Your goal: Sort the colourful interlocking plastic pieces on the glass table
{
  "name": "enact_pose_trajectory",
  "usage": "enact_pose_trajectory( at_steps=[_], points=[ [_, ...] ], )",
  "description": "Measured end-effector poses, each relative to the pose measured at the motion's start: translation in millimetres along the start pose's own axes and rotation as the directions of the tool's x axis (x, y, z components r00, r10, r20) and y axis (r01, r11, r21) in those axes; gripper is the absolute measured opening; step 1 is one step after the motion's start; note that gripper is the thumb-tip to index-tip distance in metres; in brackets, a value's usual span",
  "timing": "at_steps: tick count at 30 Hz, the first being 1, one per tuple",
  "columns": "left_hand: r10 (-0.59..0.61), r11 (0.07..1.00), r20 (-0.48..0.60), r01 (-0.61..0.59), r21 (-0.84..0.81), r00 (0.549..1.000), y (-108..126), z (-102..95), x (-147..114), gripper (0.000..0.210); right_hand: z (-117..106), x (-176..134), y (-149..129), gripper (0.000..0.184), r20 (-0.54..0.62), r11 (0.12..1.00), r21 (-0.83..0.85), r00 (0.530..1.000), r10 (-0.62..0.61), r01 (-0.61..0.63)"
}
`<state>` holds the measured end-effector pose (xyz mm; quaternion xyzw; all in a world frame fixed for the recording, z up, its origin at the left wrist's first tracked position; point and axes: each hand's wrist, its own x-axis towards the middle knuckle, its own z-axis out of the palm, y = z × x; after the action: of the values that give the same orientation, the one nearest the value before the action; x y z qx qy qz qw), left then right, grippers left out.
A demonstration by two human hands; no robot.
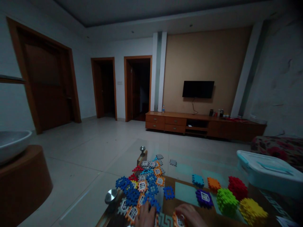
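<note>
Dim living-room light fell on the glass tabletop point(187, 193), where the right hand point(189, 215) closed its fingers on an orange interlocking plastic tile point(178, 220), the left hand point(146, 216) lying flat just beside it against the heap of multicoloured plastic tiles point(142, 186).

Ahead of you hangs a TV point(198, 89) over a wooden cabinet point(203, 124), three doorways point(137, 88) stand left, a lidded tub point(267, 173) sits right.

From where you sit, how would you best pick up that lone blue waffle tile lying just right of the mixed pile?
Probably pinch the blue tile by two opposite toothed edges, coming straight down from above. It lies flat on the table, apart from the pile, with bare surface around it.
</note>
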<state>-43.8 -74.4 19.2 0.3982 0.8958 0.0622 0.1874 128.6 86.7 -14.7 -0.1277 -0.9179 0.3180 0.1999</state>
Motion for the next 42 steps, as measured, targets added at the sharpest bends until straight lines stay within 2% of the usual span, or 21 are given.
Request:
enact_pose_trajectory(
  at_steps=[3,6,10,13,15,19,22,25,28,30,33,37,40,42],
  points=[
    [0.047,0.999,-0.014,-0.047,0.001,0.999,5,-3.0,0,0.058,0,3,-7,0.04,0.02,1.0,-0.027,1.0,-0.004,0.005],
    [0.052,0.999,-0.023,-0.052,-0.008,0.998,9,-7.3,0,0.061,4,2,-12,0.039,0.078,0.997,-0.059,0.996,0.048,-0.043],
    [0.038,0.993,-0.095,-0.048,-0.105,0.995,8,-7.3,-2,0.063,3,12,-14,0.045,0.135,0.995,-0.048,0.986,0.097,-0.091],
    [0.041,0.987,-0.153,-0.063,-0.148,0.987,6,-2.9,-1,0.059,-1,46,-15,0.05,0.083,0.99,-0.065,0.987,0.134,-0.129],
    [0.061,0.984,-0.176,-0.089,-0.154,0.983,4,1.4,3,0.057,3,80,-16,0.044,0.039,0.974,-0.169,0.986,0.161,-0.153],
    [0.1,0.976,-0.224,-0.139,-0.167,0.97,-5,12.8,16,0.054,26,142,-16,0.037,0.034,0.918,-0.307,0.961,0.273,-0.25],
    [0.126,0.939,-0.286,-0.207,-0.274,0.95,-17,21.1,27,0.049,40,161,-15,0.039,0.024,0.887,-0.357,0.946,0.322,-0.293],
    [0.074,0.894,-0.37,-0.226,-0.388,0.926,-25,25.2,30,0.043,42,160,-16,0.037,0.026,0.874,-0.39,0.945,0.325,-0.29],
    [0.072,0.896,-0.417,-0.242,-0.372,0.906,-24,25.3,28,0.039,37,151,-22,0.042,0.019,0.869,-0.413,0.952,0.306,-0.271],
    [0.11,0.911,-0.384,-0.247,-0.329,0.917,-20,24.3,25,0.039,32,145,-25,0.046,0.025,0.866,-0.429,0.955,0.295,-0.256],
    [0.128,0.937,-0.306,-0.216,-0.275,0.944,-13,22.1,21,0.057,23,134,-26,0.048,0.049,0.869,-0.437,0.959,0.28,-0.231],
    [0.13,0.951,-0.295,-0.203,-0.234,0.947,-7,19.8,19,0.06,9,104,-21,0.055,0.039,0.907,-0.38,0.977,0.21,-0.18],
    [0.119,0.966,-0.285,-0.177,-0.187,0.951,-3,20.3,20,0.062,4,75,-15,0.05,0.017,0.934,-0.322,0.985,0.169,-0.155],
    [0.103,0.978,-0.272,-0.147,-0.147,0.957,-1,21.5,20,0.065,5,60,-9,0.044,0.003,0.923,-0.336,0.98,0.197,-0.185]
  ],
)
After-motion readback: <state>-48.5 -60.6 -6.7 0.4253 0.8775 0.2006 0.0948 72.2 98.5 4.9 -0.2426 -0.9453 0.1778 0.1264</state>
